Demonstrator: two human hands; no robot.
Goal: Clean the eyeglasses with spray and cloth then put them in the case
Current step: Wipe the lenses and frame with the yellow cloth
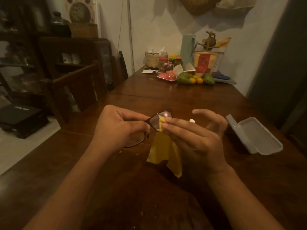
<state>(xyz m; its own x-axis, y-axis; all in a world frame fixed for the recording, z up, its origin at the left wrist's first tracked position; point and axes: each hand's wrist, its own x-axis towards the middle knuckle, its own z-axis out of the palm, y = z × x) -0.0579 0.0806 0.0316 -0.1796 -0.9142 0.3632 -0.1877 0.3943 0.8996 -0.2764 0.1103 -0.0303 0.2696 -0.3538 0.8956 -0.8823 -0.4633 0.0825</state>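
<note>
Above the wooden table point(182, 97), my left hand point(119, 128) grips the dark-framed eyeglasses point(155, 121) at the bridge. One lens points up and away; the other is half hidden under that hand. My right hand point(196, 135) pinches a yellow cloth point(164, 151) against the upper lens, and the rest of the cloth hangs down below. A small white cap point(192, 121), perhaps the spray bottle's, shows behind my right fingers. The grey glasses case point(254, 136) lies open on the table to the right.
At the table's far end stand a basket, jars, fruit point(192, 78), a pink plate and a red bag. A dark chair point(121, 67) and wooden shelves line the left side. A grey door frame rises at the right.
</note>
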